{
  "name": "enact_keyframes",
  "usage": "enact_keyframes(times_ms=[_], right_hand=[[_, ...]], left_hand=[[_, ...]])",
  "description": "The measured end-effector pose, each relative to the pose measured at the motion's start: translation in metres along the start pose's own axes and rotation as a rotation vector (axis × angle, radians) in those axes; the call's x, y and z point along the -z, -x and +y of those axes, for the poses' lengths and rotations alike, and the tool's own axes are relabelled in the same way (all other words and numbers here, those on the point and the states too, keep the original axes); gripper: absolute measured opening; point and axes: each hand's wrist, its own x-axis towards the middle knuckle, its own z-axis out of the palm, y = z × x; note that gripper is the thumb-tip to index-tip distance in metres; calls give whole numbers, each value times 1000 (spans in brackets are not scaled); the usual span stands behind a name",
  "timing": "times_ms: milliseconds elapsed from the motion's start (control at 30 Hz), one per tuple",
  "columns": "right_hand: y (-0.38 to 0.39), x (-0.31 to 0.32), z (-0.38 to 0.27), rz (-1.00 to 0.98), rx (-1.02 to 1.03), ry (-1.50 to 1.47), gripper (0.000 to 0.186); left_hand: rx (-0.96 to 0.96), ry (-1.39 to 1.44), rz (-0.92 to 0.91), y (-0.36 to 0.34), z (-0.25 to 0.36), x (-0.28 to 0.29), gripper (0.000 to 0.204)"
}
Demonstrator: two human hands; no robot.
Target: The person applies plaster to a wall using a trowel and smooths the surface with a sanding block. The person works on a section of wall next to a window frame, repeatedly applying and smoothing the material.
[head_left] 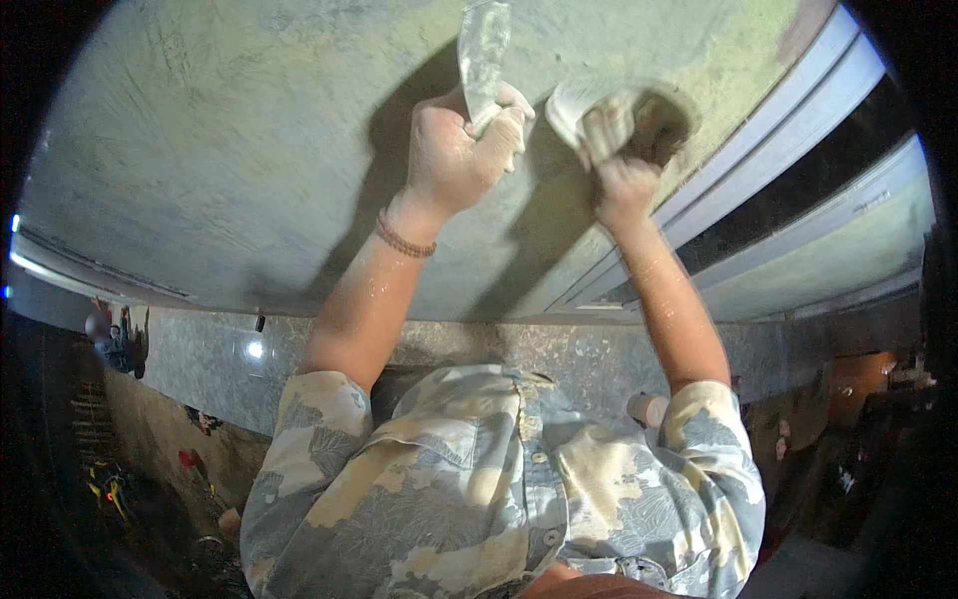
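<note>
A hand could pass over the bare plastered surface (220, 170) left of the left hand (464, 150), but only a narrow gap parts that hand from the pale tool (567, 108) (blurred) at the right hand (629, 188), with pale rails (773, 125) obstructing farther right.

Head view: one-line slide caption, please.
The left hand holds a whitish flat-bladed scraper, the right hand a blurred pale tool, before a mottled greenish-grey surface.

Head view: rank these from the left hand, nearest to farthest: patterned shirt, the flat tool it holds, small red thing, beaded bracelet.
1. Flat tool: gripped in the left hand.
2. Beaded bracelet: just below it.
3. Patterned shirt: lower centre.
4. Small red thing: lower left.
</note>
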Motion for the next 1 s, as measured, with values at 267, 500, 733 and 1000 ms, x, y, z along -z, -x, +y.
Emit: enact_keyframes(times_ms=[267,500,733,1000], right_hand=[[271,-61,-69,-978,261,-62,50],[149,105,-24,-469,-295,-389,43],[-29,88,27,164,-96,147,42],[259,-54,10,-849,66,-217,38]], left_hand=[[-68,-93,-53,-2,3,-4,16],[-56,-156,-54,-5,6,-19,15],[-122,-213,-46,-1,6,-8,16],[-35,-231,-46,-2,6,-7,16]])
